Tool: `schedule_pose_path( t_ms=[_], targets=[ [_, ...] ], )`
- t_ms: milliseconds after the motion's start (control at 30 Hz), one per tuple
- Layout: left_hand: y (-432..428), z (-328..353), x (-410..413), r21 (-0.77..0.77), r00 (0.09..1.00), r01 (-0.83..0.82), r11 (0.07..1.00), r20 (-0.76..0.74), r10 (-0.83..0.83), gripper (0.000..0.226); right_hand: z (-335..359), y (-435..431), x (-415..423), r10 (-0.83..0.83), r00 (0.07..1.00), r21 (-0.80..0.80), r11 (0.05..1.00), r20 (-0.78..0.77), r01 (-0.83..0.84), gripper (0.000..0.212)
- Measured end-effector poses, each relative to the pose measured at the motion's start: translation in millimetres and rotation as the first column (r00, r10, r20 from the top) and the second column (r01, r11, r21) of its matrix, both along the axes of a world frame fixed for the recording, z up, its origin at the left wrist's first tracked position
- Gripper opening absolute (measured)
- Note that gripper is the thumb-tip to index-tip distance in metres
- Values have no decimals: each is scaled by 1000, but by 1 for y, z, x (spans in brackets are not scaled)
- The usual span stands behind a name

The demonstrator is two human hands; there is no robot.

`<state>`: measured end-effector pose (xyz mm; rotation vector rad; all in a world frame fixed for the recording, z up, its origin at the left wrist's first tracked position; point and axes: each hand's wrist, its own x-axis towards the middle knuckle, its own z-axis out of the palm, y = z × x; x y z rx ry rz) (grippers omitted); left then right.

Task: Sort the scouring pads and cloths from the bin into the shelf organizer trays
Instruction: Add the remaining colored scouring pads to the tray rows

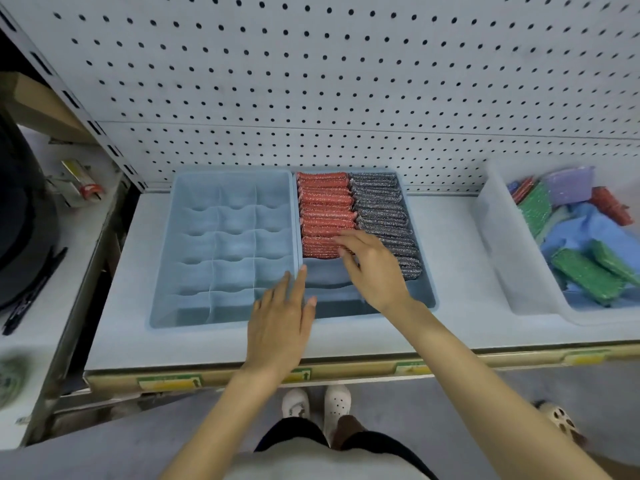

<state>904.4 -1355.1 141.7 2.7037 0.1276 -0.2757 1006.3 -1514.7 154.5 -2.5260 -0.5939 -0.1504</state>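
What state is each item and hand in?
Left tray: compartments empty.
Right tray: part filled, front end bare.
Red pads: packed row.
Grey pads: packed row.
Bin: holds mixed pads, cloths.
Left hand: flat, fingers straight.
Right hand: fingertips on red pads, grip unclear.

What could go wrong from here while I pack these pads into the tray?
The red pads stand on edge with a free gap in front, so the front ones under your right hand may tip forward. The grey pads sit right beside them and could get dragged out of line. The bin holds mixed colours, so a mis-sort is possible.
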Motion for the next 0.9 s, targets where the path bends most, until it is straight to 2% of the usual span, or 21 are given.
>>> schedule_pose_path(
  t_ms=[67,267,400,500,600,767,833,900],
  targets=[
    [-2,9,7,-96,999,-45,994,-22,43,64,8,-12,-1,-64,997,78,995,43,61,27],
    [-42,49,47,-160,995,-15,987,96,31,68,37,-96,-3,-213,977,153,966,4,210,30],
    [-112,63,64,-257,987,55,965,161,-14,58,54,-178,-2,-328,945,211,923,-8,322,29],
    [-191,63,70,-329,985,111,938,161,-60,65,63,-251,0,-376,927,246,897,-13,367,26],
    [-261,54,74,-346,984,147,927,150,-100,60,60,-312,7,-395,915,202,892,-85,404,25],
    [-363,46,95,-388,982,94,917,186,-22,59,45,-421,33,-393,879,131,889,-271,438,23],
    [-386,38,102,-320,975,88,943,219,-16,70,43,-448,42,-347,857,154,890,-382,429,22],
    [-397,30,104,-231,966,42,972,259,19,72,41,-463,52,-298,847,160,902,-441,401,21]
  ],
)
